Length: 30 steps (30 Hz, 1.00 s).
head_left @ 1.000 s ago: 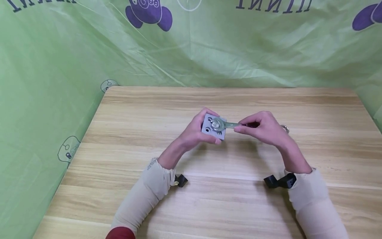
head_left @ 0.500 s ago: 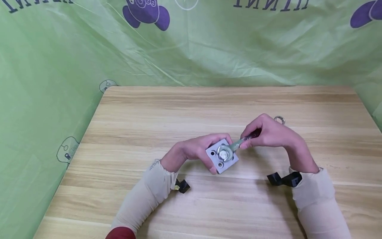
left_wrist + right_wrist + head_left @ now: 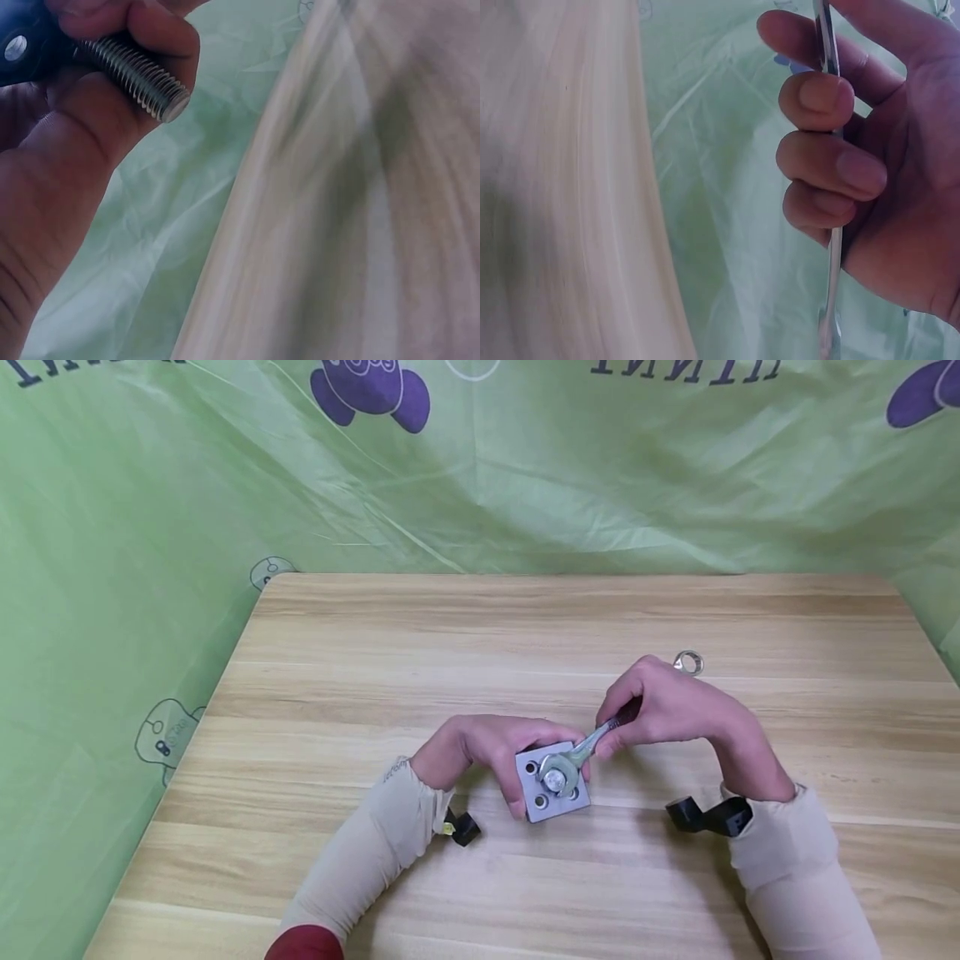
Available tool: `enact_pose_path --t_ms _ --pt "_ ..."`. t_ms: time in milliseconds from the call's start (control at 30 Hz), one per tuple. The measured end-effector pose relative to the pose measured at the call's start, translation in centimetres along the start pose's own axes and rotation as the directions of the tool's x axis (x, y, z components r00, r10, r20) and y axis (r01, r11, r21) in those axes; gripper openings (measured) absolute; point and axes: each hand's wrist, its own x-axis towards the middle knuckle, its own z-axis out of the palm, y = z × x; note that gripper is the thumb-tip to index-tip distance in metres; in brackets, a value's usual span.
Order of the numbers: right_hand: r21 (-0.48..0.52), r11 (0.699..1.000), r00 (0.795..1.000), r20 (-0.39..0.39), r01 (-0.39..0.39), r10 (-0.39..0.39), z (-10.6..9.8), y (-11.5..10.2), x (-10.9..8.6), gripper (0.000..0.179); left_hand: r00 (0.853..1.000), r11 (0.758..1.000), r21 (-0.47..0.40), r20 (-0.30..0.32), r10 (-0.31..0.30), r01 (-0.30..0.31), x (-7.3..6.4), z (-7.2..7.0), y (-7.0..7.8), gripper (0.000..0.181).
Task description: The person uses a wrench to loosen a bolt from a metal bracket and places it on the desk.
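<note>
My left hand (image 3: 495, 752) grips a grey square metal block (image 3: 553, 806) with round holes in its face, held above the table. A bolt (image 3: 555, 781) passes through it, head up; its threaded shank (image 3: 139, 79) sticks out below, between the fingers, in the left wrist view. Around the bolt head sits one end of a combination wrench (image 3: 588, 743). My right hand (image 3: 671, 706) holds the wrench by its shaft, which the fingers partly hide. The wrench's ring end (image 3: 688, 662) shows behind that hand. In the right wrist view, fingers curl over the shaft (image 3: 834, 262).
The wood-grain table (image 3: 420, 635) spreads beneath both hands. Green printed sheeting (image 3: 525, 510) hangs behind it and along its left side. Black wrist mounts (image 3: 708, 817) stick out from both beige sleeves.
Both hands have brought the block and wrench nearer to the person. The left hand has turned and tilted the block, and the wrench has swung from nearly level to a slant.
</note>
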Motion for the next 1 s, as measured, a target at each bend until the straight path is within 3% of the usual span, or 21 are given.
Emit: enact_pose_path --t_ms 133,300,400,467,533,567,633,733,800,867,1000 --pt "0.014 1.0 0.998 -0.054 0.027 -0.026 -0.4 0.5 -0.2 0.011 0.995 0.999 -0.026 -0.101 0.027 -0.03 -0.5 -0.1 0.4 0.065" --pt "0.014 1.0 0.985 -0.172 -0.013 0.015 -1.2 0.9 -0.9 0.012 0.971 0.995 -0.047 -0.227 0.076 -0.089 -1.2 -0.3 1.1 0.061" --pt "0.025 0.996 0.966 -0.241 -0.087 0.09 -1.7 1.0 -1.3 0.01 0.939 0.991 -0.033 -0.326 0.114 -0.132 -1.6 -0.3 1.5 0.058" --pt "0.038 0.987 0.949 -0.275 -0.153 0.158 -1.8 1.0 -1.5 0.007 0.896 0.986 -0.018 -0.419 0.145 -0.168 -1.8 -0.4 1.9 0.057" --pt "0.045 0.976 0.926 -0.307 -0.214 0.217 -1.8 1.1 -1.4 0.006 0.83 0.978 -0.003 -0.529 0.177 -0.21 -1.8 -0.4 2.2 0.058" --pt "0.053 0.969 0.914 -0.322 -0.243 0.247 -1.7 1.1 -1.2 0.006 0.786 0.973 0.008 -0.588 0.191 -0.231 -1.8 -0.3 2.3 0.059" --pt "0.073 0.952 0.886 -0.349 -0.298 0.304 -1.5 1.2 -0.9 0.01 0.677 0.966 0.046 -0.704 0.213 -0.256 -1.6 -0.4 2.4 0.063" --pt "0.109 0.924 0.847 -0.372 -0.367 0.381 -1.0 1.2 -0.2 0.019 0.501 0.965 0.126 -0.835 0.229 -0.231 -1.2 -0.4 2.4 0.067" --pt "0.133 0.906 0.826 -0.375 -0.401 0.421 -0.6 1.0 0.3 0.025 0.407 0.968 0.182 -0.882 0.239 -0.174 -0.9 -0.5 2.3 0.069" --pt "0.153 0.893 0.81 -0.378 -0.424 0.449 -0.1 0.9 0.8 0.031 0.341 0.966 0.227 -0.905 0.256 -0.123 -0.7 -0.6 2.2 0.071" --pt "0.158 0.892 0.797 -0.404 -0.423 0.449 1.0 0.5 1.8 0.036 0.259 0.958 0.279 -0.922 0.286 -0.066 -0.2 -0.6 1.8 0.072"
